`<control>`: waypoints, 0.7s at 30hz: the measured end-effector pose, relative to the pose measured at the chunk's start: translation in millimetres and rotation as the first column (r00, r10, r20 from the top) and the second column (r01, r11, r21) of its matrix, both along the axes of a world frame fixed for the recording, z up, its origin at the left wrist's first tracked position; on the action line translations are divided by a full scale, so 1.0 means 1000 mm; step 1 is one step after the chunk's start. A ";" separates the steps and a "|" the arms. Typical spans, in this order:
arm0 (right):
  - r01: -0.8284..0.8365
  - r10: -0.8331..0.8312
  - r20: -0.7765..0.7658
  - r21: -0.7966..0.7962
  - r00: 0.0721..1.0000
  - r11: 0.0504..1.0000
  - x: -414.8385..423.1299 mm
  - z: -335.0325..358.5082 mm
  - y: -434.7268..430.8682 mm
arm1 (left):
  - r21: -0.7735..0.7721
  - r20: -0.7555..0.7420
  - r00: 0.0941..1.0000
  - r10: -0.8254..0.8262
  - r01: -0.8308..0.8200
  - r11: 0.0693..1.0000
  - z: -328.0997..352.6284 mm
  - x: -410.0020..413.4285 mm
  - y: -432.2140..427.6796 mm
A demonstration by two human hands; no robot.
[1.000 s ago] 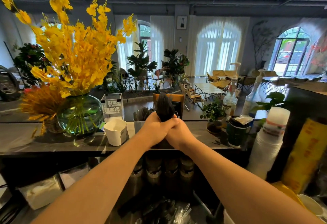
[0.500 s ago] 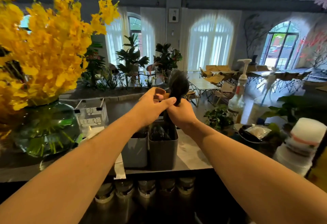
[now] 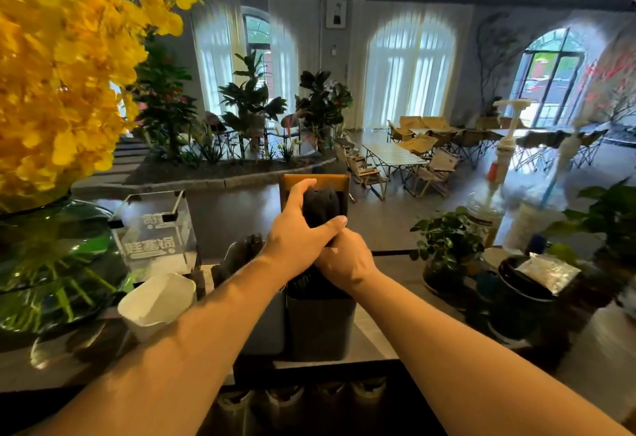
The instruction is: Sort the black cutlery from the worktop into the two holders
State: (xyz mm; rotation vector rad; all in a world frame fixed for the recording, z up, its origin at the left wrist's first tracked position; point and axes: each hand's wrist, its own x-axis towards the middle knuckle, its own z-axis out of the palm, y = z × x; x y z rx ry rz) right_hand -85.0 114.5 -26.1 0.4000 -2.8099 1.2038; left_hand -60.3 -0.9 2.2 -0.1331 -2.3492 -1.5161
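Hands — left (image 3: 296, 239), right (image 3: 344, 260) — grip cutlery bundle (image 3: 321, 206) above right holder (image 3: 320, 325).

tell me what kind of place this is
Probably a cafe counter: a folding table and chairs beyond, a pump bottle on the right, black cutlery held at a holder.

A bundle of black cutlery (image 3: 323, 206) stood upright over the dark right holder (image 3: 320, 327), which touched the paler left holder (image 3: 268, 329), already holding black pieces (image 3: 241, 256), on the worktop (image 3: 373, 341).
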 end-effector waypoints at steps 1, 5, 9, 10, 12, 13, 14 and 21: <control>0.020 -0.020 0.001 0.023 1.000 1.000 0.000 0.000 0.000 | -0.008 0.002 1.000 -0.002 0.002 1.000 -0.001 -0.001 -0.001; 0.084 -0.082 -0.034 0.059 0.996 0.995 -0.002 0.001 0.001 | -0.073 0.018 0.998 0.059 -0.057 0.996 -0.002 -0.006 -0.005; 0.113 -0.109 -0.064 0.069 0.992 0.991 0.000 0.001 -0.001 | -0.093 0.078 0.990 0.120 -0.113 0.989 0.002 -0.006 -0.005; 0.133 -0.130 -0.068 0.038 0.989 0.990 0.001 0.000 -0.001 | -0.109 0.093 0.986 0.136 -0.126 0.986 0.002 -0.006 -0.003; 0.144 -0.144 -0.081 -0.011 0.986 0.990 0.003 0.000 -0.001 | -0.121 0.116 0.984 0.136 -0.122 0.985 0.000 -0.008 -0.003; 0.137 -0.139 -0.087 -0.022 0.987 0.990 0.003 0.000 -0.001 | -0.105 0.133 0.983 0.125 -0.112 0.988 -0.001 -0.007 -0.003; 0.128 -0.129 -0.091 -0.022 0.987 0.992 0.004 0.000 -0.001 | -0.085 0.154 0.981 0.119 -0.107 0.991 -0.002 -0.006 -0.003; 0.059 -0.064 -0.129 -0.045 0.990 0.997 0.006 0.000 0.001 | -0.172 0.214 0.972 0.098 -0.062 0.983 -0.003 -0.006 -0.001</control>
